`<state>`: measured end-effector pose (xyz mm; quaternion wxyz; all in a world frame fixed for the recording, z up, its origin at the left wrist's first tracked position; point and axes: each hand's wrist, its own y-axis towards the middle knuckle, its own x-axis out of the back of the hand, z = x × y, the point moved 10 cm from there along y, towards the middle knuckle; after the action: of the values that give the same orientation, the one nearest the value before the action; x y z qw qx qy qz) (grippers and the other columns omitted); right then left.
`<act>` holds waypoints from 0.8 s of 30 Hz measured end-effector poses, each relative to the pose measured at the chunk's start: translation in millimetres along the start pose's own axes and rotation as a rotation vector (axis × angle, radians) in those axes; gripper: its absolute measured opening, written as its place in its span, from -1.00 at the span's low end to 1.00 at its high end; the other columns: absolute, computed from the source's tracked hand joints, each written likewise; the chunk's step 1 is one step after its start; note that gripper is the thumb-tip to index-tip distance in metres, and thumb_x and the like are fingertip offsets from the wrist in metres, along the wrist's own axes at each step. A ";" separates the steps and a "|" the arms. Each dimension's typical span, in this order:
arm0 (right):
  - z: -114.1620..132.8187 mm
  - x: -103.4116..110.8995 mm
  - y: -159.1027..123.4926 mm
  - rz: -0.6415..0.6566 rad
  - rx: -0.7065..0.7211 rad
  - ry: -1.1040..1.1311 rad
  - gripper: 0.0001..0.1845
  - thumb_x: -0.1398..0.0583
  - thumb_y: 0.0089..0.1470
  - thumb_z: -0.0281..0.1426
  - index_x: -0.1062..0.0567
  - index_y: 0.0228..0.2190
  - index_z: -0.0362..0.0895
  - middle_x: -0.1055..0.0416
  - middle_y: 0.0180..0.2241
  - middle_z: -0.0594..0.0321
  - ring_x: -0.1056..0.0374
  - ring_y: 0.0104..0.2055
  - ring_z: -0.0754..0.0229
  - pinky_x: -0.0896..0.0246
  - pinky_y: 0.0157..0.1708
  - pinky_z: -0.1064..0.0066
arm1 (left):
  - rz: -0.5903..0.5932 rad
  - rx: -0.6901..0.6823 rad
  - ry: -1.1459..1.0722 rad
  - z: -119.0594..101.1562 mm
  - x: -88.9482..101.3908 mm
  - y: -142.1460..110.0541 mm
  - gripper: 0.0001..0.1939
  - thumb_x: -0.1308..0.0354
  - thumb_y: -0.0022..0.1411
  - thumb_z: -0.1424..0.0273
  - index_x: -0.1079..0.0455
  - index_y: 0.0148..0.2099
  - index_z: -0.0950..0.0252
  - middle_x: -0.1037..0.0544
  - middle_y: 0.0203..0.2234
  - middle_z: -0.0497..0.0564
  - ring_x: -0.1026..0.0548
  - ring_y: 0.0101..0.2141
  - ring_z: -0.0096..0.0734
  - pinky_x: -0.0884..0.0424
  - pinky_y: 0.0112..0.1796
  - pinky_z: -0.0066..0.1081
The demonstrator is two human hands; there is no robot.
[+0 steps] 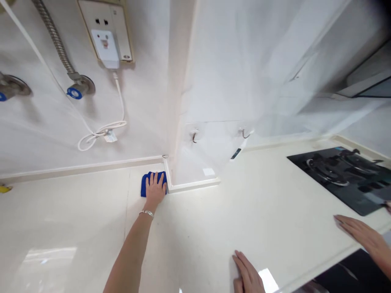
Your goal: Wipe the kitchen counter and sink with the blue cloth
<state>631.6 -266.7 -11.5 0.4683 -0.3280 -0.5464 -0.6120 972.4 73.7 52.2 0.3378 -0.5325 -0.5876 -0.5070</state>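
My left hand (155,188) reaches far forward and lies flat, fingers spread, on a blue cloth (145,184). It presses the cloth onto the cream countertop (91,219) in the corner where the back wall meets a jutting white column (195,122). A thin silver bracelet (147,213) circles that wrist. My right hand (248,273) rests palm down and open on the countertop near its front edge, holding nothing.
Another person's hand (363,236) lies flat on the counter at the right, beside a black glass gas hob (345,175). On the wall are a socket with a white plug (105,44), a coiled white cable (100,132), a metal hose and blue-capped valves (76,91). Two hooks (194,136) are stuck on the column.
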 end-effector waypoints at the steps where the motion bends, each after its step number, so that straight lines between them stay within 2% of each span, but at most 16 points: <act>1: 1.3 0.2 0.4 -0.001 -0.009 0.003 -0.32 -0.01 0.19 -0.45 -0.07 0.33 -0.01 -0.24 0.27 0.12 -0.24 0.25 -0.01 -0.34 0.10 0.14 | 0.000 -0.005 0.008 -2.9 2.1 -10.3 -0.43 0.22 0.38 0.25 -0.10 0.38 0.24 -0.15 0.37 0.21 0.00 0.38 0.06 0.12 0.33 0.14; 7: 14.8 8.0 6.0 -0.118 0.019 0.023 -0.32 0.01 0.20 -0.46 -0.04 0.34 -0.04 -0.27 0.25 0.13 -0.23 0.24 0.03 -0.26 0.13 0.17 | -0.008 -0.037 0.070 -27.3 21.5 -89.6 -0.45 0.17 0.37 0.26 -0.11 0.37 0.19 -0.20 0.35 0.19 -0.09 0.36 0.05 -0.02 0.32 0.15; 11: 20.2 14.8 9.9 -0.190 0.016 0.053 -0.32 0.01 0.18 -0.47 -0.08 0.32 -0.05 -0.29 0.23 0.13 -0.23 0.23 0.04 -0.22 0.14 0.15 | -0.008 -0.092 0.103 -58.2 27.2 -151.8 -0.47 0.09 0.35 0.28 -0.15 0.34 0.10 -0.26 0.33 0.11 -0.16 0.33 -0.02 -0.16 0.29 0.10; 15: 23.9 20.4 12.1 -0.201 0.013 0.067 -0.33 -0.01 0.14 -0.50 -0.13 0.29 -0.08 -0.28 0.23 0.11 -0.20 0.25 0.04 -0.18 0.16 0.14 | -0.050 -0.192 0.098 -114.5 22.5 -220.5 -0.40 0.04 0.32 0.33 -0.01 0.38 0.01 -0.24 0.34 0.07 -0.17 0.33 -0.02 -0.22 0.26 0.12; 19: 25.7 23.0 11.6 -0.217 0.022 0.082 -0.35 -0.02 0.12 -0.51 -0.18 0.26 -0.12 -0.28 0.23 0.08 -0.20 0.25 0.02 -0.19 0.16 0.12 | -0.033 -0.317 0.067 -169.3 7.3 -282.6 -0.27 -0.02 0.28 0.31 0.15 0.42 0.00 -0.07 0.41 0.03 -0.11 0.36 0.02 -0.25 0.25 0.13; 22: 27.2 24.1 11.1 -0.253 0.041 0.072 -0.35 -0.02 0.12 -0.50 -0.18 0.25 -0.13 -0.29 0.22 0.08 -0.22 0.23 0.03 -0.21 0.13 0.14 | -0.006 -0.423 0.064 -184.5 -0.3 -315.0 -0.20 -0.07 0.22 0.33 0.18 0.43 0.00 0.01 0.42 -0.03 -0.08 0.37 0.01 -0.26 0.25 0.12; 24: 27.8 26.1 10.8 -0.287 0.053 0.061 -0.35 -0.02 0.12 -0.51 -0.18 0.25 -0.12 -0.31 0.21 0.09 -0.24 0.21 0.04 -0.23 0.11 0.16 | 0.003 -0.473 0.084 -178.6 0.1 -329.6 -0.15 -0.11 0.17 0.35 0.16 0.43 0.00 0.02 0.42 -0.06 -0.09 0.36 -0.01 -0.28 0.25 0.07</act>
<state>629.5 -244.8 21.4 0.4008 -0.2154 -0.5893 -0.6676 627.7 -70.2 20.5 0.2288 -0.5762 -0.4370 -0.6517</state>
